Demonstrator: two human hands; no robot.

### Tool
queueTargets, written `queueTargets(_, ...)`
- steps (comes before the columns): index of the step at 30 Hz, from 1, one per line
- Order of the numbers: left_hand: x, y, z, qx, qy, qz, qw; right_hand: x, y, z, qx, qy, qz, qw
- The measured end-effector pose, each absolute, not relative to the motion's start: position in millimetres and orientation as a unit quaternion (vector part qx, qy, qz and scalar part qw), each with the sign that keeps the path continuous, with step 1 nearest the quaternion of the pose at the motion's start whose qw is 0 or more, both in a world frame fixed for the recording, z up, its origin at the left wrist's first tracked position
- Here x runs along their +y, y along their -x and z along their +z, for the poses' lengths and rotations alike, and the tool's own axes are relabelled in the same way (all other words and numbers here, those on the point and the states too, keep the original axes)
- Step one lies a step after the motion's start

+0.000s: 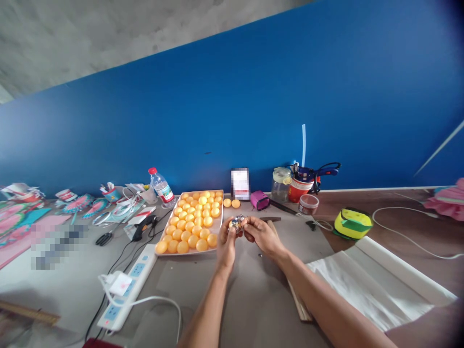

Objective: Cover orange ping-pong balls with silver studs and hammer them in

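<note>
Head view: both hands meet over the middle of the bench (253, 290). Left hand (226, 241) and right hand (261, 235) are closed together around one small decorated ball (237, 223), fingertips pinching it from both sides, held just above the bench surface. The ball looks covered in a multicoloured pattern; detail too small to tell. Just left of the hands, a white tray (220, 227) full of plain orange balls (192, 222), and two loose orange balls (231, 203) lie behind the tray's far corner. Further back: water bottle (161, 187), glass jar (282, 183), red cup of tools (300, 186), pink sharpener-like box (259, 199). Right: yellow-green device (353, 223), white paper sheets (377, 285). Left: power strip (126, 290), scissors (104, 238), glue gun (143, 227).

Step in hand, as judged: working the covering onto the ball. Next move calls for turning the ball with fingertips while keeping a light pinch, without denting it.
</note>
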State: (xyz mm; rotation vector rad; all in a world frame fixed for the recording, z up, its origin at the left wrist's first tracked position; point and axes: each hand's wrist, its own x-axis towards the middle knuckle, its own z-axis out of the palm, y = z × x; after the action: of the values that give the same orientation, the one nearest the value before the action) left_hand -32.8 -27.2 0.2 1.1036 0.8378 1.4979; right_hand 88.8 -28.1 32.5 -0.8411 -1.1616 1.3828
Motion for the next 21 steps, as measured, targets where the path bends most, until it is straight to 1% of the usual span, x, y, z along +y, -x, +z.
queueTargets(9,-28.9,32.9,1.8,0.369,-0.477,0.61,0.513,-27.2,-89.3,34.3,-0.52,0.404,0.565,0.497)
queueTargets(21,-31.3,32.0,7.9,0.382,-0.494,0.593,0.508,-28.7,-90.4,34.5,-0.507,0.417,0.573,0.491)
